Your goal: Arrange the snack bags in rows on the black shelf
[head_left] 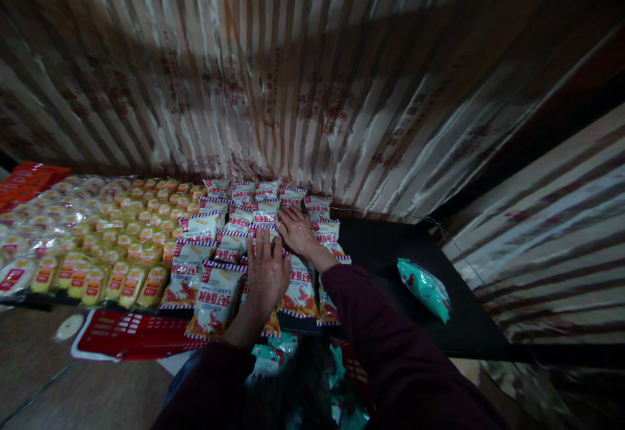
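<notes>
Rows of white snack packets (229,241) with red and blue striped edges lie on a dark shelf (385,248). My left hand (266,272) rests flat on the packets near the front, fingers stretched out and pointing away from me. My right hand (299,229) lies palm down on the packets a little farther back, fingers spread towards the left. Neither hand grips anything. Both sleeves are dark maroon.
Yellow packets (102,241) in clear wrap fill the shelf's left part. A single teal packet (424,288) lies on the bare shelf to the right. More teal packets (273,355) sit below me. A red crate (131,334) is on the floor. Striped sheeting hangs behind.
</notes>
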The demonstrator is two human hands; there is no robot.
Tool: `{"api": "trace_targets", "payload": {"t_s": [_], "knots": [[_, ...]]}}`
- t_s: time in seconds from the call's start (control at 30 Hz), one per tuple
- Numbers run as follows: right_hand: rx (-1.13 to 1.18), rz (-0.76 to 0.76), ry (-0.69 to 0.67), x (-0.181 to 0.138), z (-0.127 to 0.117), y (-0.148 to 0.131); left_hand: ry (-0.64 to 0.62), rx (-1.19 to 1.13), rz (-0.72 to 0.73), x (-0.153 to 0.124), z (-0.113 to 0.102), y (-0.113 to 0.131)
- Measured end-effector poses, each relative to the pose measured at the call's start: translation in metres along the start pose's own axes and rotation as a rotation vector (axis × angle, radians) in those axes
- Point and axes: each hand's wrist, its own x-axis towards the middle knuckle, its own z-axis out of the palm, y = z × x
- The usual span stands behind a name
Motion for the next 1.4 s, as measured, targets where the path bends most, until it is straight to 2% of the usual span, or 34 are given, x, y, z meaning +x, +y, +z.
{"api": "trace_targets", "payload": {"t_s": [0.1,0.2,0.3,0.4,0.7,0.9,1.0,1.13,1.27,1.4], "knots": [[-0.003,-0.026,-0.028,-0.003,-0.006,-0.007,0.042,-0.001,0.013,-0.019,-0.014,-0.005],[-0.015,-0.061,-0.042,-0.006,-0.004,-0.012,0.107,0.024,-0.031,-0.042,-0.022,-0.020],[-0.028,-0.067,-0.045,-0.008,0.003,-0.014,0.132,0.052,-0.091,-0.059,-0.022,-0.040],[-0.039,-0.055,-0.039,-0.008,0.009,-0.015,0.112,0.059,-0.115,-0.064,-0.016,-0.054],[-0.061,-0.038,-0.038,-0.006,0.011,-0.020,0.100,0.073,-0.110,-0.060,-0.006,-0.056],[-0.028,-0.041,0.007,-0.005,0.009,-0.024,0.129,0.074,-0.115,-0.056,-0.014,-0.059],[0.000,-0.062,0.019,-0.002,0.003,-0.033,0.170,0.078,-0.194,-0.046,-0.024,-0.075],[0.056,-0.144,-0.017,0.005,-0.001,-0.058,0.224,0.120,-0.314,-0.025,-0.033,-0.110],[0.100,-0.191,-0.072,0.012,0.008,-0.091,0.275,0.160,-0.364,-0.007,-0.027,-0.140],[0.124,-0.184,-0.124,0.021,0.022,-0.116,0.294,0.169,-0.383,0.003,-0.019,-0.152]]}}
